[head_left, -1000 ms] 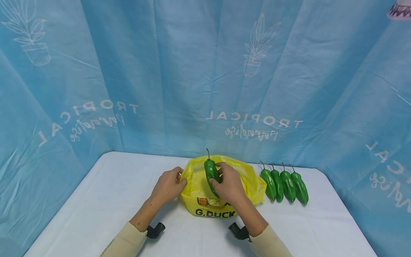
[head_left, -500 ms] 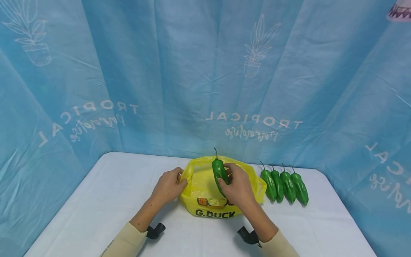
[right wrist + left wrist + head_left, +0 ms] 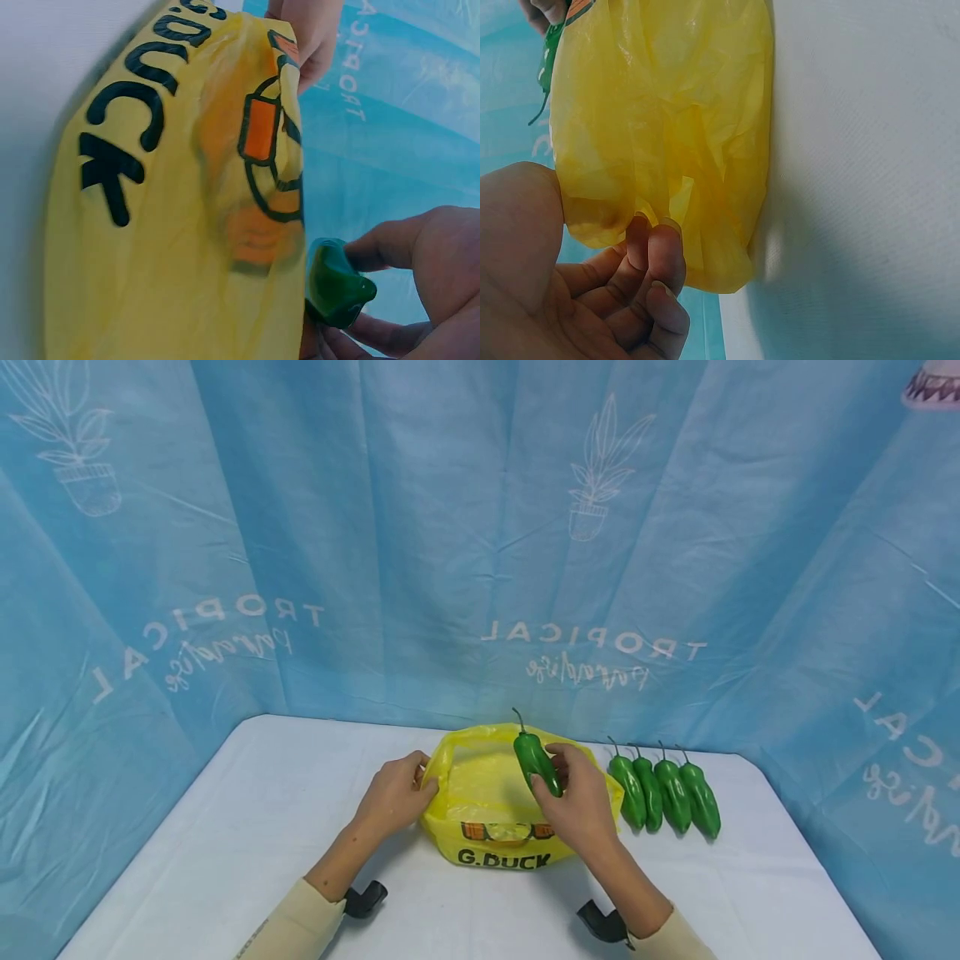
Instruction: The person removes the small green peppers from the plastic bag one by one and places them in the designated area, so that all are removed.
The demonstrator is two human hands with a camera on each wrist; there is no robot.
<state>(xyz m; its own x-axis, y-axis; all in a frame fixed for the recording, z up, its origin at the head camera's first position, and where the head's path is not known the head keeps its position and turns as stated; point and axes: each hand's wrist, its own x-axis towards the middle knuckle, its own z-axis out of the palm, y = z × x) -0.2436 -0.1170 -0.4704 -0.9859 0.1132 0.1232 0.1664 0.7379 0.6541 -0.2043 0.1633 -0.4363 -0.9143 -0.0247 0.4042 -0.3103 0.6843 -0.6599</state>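
Note:
A yellow plastic bag (image 3: 487,852) stands with its mouth open on the white table, "G.DUCK" printed on its front. My left hand (image 3: 397,792) pinches the left rim of the bag; in the left wrist view the thumb and fingers (image 3: 664,255) are on the thin plastic. My right hand (image 3: 577,797) holds a green chili pepper (image 3: 534,758) over the bag's mouth, stem up and leaning left. From the right wrist the pepper's tip (image 3: 337,289) shows between thumb and fingers, just beyond the bag's edge.
Several more green peppers (image 3: 673,793) lie in a row at the right of the bag, stems away from me. The white table (image 3: 300,810) ends at a blue printed curtain (image 3: 450,568) behind and on both sides.
My right hand has moved right with the green chili pepper, from above the bag's middle toward its right side. The left hand stays at the left rim.

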